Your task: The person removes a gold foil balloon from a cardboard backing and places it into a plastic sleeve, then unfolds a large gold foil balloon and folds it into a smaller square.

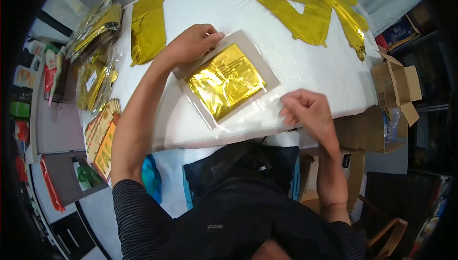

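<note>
A clear plastic bag (273,80) lies tilted on the white-covered table, with a grey card and a folded gold foil balloon (226,81) inside it. Small dark print shows on the foil. At the bag's upper left edge is my left hand (193,45), its fingers curled and closed on the plastic there; the fingertips are partly hidden. My right hand (309,112) hovers to the right of the bag, apart from it, near the table's front edge. Its fingers are bent together and slightly blurred; whether something thin is between them I cannot make out.
Flat gold foil balloons (148,26) lie at the back left, with another, A-shaped balloon (305,14) at the back right. Bagged gold packets (95,29) are piled at the left, above printed cards (102,138). Open cardboard boxes (396,81) stand beyond the right edge.
</note>
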`<state>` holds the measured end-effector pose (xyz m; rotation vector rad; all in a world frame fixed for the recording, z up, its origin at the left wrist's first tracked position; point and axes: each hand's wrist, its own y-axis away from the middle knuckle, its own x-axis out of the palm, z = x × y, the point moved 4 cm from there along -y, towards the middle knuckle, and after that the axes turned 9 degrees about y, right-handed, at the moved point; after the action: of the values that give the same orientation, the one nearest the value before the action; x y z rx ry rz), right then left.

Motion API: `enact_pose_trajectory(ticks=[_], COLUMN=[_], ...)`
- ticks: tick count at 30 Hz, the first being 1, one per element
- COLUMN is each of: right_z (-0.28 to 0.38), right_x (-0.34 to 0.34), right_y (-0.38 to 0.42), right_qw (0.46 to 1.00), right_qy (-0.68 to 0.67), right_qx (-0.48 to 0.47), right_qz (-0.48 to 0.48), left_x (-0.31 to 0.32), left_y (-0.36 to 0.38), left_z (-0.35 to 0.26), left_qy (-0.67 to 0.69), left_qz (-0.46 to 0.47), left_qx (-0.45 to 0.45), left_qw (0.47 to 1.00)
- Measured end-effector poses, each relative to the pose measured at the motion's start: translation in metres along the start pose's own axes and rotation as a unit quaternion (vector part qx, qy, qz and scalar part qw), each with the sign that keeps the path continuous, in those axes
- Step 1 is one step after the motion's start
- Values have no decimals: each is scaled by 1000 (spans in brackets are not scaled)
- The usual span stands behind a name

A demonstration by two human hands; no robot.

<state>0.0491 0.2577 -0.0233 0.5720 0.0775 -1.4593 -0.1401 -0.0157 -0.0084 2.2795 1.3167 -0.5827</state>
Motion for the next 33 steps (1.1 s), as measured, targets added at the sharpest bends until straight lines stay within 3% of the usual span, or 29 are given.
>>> enact_pose_trajectory(ticks=[2,4,8,10,15,18,24,31,33], right_z=[15,27,55,71,107,101,91,99,99], right_x=[-14,-19,-7,4,28,34,43,26,17], right_y=[-20,-52,-128,-163,-237,-263,-274,-276,-276], right_qw=[993,970,836,790,741,788,757,790,804], right_qy=[51,137,352,395,482,460,484,425,441], right_qx=[-58,-136,-355,-395,-371,-337,-328,-319,-267], right_qz=[-84,-149,-225,-253,-284,-233,-292,-304,-298], left_x=[1,8,30,34,40,41,38,37,37], left_y=[6,34,71,77,74,72,72,73,73], left_z=[0,-16,-15,-2,26,24,26,27,28], left_qy=[-69,-166,-144,-145,-114,-95,-57,-44,-41], left_qz=[-47,-189,-184,-195,-242,-238,-237,-237,-237], left_qx=[-3,97,179,188,216,213,222,211,215], left_qw=[996,963,956,952,939,943,944,947,947])
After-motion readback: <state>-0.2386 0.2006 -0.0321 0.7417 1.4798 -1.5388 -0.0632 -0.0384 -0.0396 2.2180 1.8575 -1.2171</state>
